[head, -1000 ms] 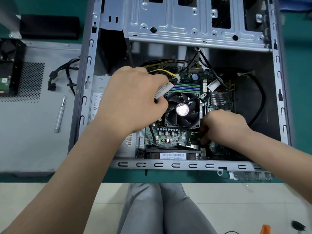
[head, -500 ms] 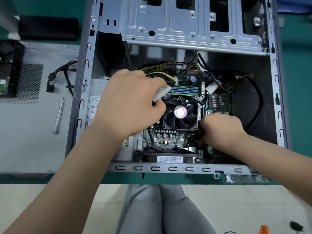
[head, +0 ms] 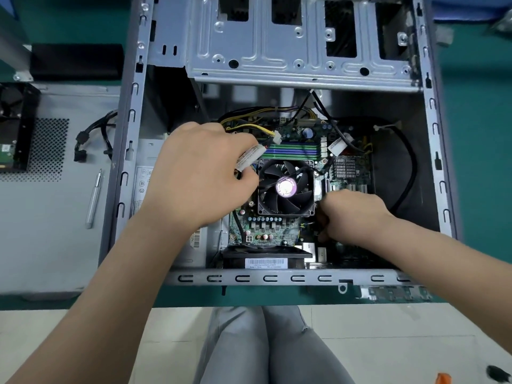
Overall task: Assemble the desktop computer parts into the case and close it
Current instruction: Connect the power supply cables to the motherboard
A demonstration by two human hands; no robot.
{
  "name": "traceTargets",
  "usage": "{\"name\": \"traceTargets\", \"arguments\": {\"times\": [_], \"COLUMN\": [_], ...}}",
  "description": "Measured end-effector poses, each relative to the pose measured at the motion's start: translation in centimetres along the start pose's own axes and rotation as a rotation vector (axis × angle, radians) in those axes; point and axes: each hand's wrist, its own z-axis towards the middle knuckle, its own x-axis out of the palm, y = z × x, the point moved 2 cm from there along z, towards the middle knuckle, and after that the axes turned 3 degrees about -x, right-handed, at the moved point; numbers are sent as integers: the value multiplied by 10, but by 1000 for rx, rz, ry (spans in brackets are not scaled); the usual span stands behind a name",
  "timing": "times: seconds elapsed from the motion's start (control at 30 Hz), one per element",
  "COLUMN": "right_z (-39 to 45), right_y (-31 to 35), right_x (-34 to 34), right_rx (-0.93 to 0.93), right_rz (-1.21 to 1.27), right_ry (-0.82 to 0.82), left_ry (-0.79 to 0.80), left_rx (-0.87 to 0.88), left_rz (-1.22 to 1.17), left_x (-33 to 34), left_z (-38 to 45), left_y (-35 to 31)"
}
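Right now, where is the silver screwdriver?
The screwdriver lies outside the case, on the grey side panel at the left.

Green counter (head: 476, 162) carries everything. Pale tiled floor (head: 388, 342) runs along six o'clock, grey trouser legs (head: 263, 347) at its middle, and an orange object (head: 443, 379) lies at five o'clock.
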Motion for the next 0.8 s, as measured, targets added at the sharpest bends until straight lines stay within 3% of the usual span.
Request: {"name": "traceTargets", "arguments": {"times": [0.43, 0.8], "right_z": [1, -2], "right_y": [3, 0], "right_x": [1, -1], "right_rx": [-16, 29], "right_rz": [-93, 48], "right_ry": [-43, -1], "left_ry": [-10, -62], "left_rx": [4, 43], "left_rz": [-1, -25], "left_x": [1, 0], "left_z": [-1, -3], "left_y": [0, 1]}}
